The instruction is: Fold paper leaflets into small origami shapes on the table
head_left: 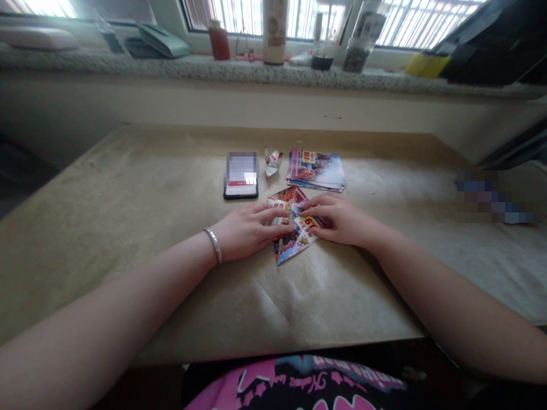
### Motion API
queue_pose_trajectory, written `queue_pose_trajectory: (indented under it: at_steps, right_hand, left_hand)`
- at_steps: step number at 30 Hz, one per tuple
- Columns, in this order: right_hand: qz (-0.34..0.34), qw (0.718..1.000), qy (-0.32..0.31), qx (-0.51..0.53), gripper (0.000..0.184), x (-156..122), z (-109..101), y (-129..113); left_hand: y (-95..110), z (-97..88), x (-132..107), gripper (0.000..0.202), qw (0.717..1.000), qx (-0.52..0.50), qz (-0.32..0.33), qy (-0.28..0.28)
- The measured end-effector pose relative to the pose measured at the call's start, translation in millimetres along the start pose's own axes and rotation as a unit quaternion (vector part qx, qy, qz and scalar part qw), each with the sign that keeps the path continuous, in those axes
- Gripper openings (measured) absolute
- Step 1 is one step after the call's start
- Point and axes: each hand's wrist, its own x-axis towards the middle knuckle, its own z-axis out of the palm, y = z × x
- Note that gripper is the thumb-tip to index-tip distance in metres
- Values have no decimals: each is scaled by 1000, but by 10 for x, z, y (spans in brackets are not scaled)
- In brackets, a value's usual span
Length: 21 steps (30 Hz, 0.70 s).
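A colourful printed sheet (294,250), folded to a kite-like shape with pointed corners, lies on the table in front of me. My left hand (252,230) rests on its left side, fingers stretched out over the paper. From the right, my right hand (342,219) presses on the sheet with its fingers apart and the thumb nearest me. Part of the sheet is hidden under both hands. Just beyond it stands a small folded paper figure (272,164) with pointed tips. A stack of printed leaflets (318,168) lies behind my right hand.
A phone (241,175) with a lit screen lies left of the paper figure. The brownish table covering (171,171) is wrinkled near me. Blurred printed matter (496,196) lies far right. Bottles, including a red container (219,40), line the stone windowsill (171,67).
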Motion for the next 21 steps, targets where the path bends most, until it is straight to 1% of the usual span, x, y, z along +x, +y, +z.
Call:
queue_pose_trajectory:
  at_steps: [4, 7, 15, 17, 21]
  right_hand:
    - [1, 999, 9, -38, 35, 28, 36, -88]
    - [5, 999, 14, -29, 36, 47, 57, -111]
    - [-12, 1000, 2, -14, 34, 26, 45, -54]
    - [-14, 1000, 0, -9, 32, 12, 38, -39]
    - [-9, 1000, -4, -1, 26, -16, 15, -33]
  left_hand:
    - [-2, 8, 1, 34, 1000, -2, -4, 2]
    - [-1, 7, 4, 31, 1000, 6, -3, 9]
    - [20, -89, -22, 22, 995, 69, 6, 67]
    - [12, -124, -37, 20, 995, 79, -2, 63]
    - [-22, -183, -60, 21, 997, 77, -15, 26]
